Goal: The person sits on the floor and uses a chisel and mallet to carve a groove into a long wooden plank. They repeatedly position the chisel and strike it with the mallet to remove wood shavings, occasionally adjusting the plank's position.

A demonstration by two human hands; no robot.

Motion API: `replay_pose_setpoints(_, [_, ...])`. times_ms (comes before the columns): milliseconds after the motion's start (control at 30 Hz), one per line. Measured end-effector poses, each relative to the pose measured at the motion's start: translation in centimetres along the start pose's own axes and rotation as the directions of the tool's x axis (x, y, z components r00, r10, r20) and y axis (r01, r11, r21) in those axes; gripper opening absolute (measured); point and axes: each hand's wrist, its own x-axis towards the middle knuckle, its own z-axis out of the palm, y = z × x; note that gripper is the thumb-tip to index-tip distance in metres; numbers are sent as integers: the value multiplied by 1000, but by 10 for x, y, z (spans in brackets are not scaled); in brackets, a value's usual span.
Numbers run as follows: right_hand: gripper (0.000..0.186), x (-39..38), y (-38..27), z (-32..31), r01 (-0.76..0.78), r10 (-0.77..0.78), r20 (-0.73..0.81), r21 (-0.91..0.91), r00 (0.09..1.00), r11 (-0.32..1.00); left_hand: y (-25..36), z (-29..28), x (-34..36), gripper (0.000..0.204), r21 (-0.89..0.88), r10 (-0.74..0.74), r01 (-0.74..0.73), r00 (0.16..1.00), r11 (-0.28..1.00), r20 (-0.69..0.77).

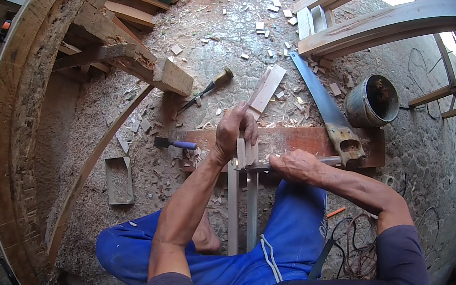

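My left hand [236, 131] is wrapped round a pale wooden piece [267, 89], whose far end points away to the upper right. Just below that hand, upright wooden parts [246, 150] show, and two long pale rails [233, 213] run down between my legs. My right hand [299, 167] is closed on a dark metal tool [259, 167]; its near end lies against the wood, and a grey bar sticks out on the other side of my fist. My fingers hide its middle, so its exact kind is unclear. Beneath lies a reddish-brown board [292, 134].
A handsaw [319, 95] rests across the board's right end, beside a bucket [372, 100]. Left lie a purple-handled chisel [180, 144], another chisel [213, 86] and a small tray [119, 181]. A curved wooden frame [388, 21] stands upper right. Wood offcuts [260, 26] and shavings litter the floor.
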Motion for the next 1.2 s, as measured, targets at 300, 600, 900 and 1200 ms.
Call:
replay_pose_setpoints(300, [15, -23, -32, -11, 464, -429, -280, 69, 859, 883, -18, 1, -12, 75, 30, -3, 3, 1000, 1000, 7])
replay_pose_setpoints(600, [18, 1, 24, 5, 76, -70, -115, 49, 991, 996, -16, -12, -10, 82, 50, 50, -46, 996, 998, -69])
replay_pose_setpoints(900, [13, -5, 13, 30, 13, -12, -52, 12, 999, 1000, -47, 56, -79, 56, 808, 775, -395, 622, 438, -116])
replay_pose_setpoints(1200, [14, -4, 5, 30, -61, 61, -50, 6, 997, 998, -30, -2, 55, 17, 641, 417, -80, 818, 763, -395])
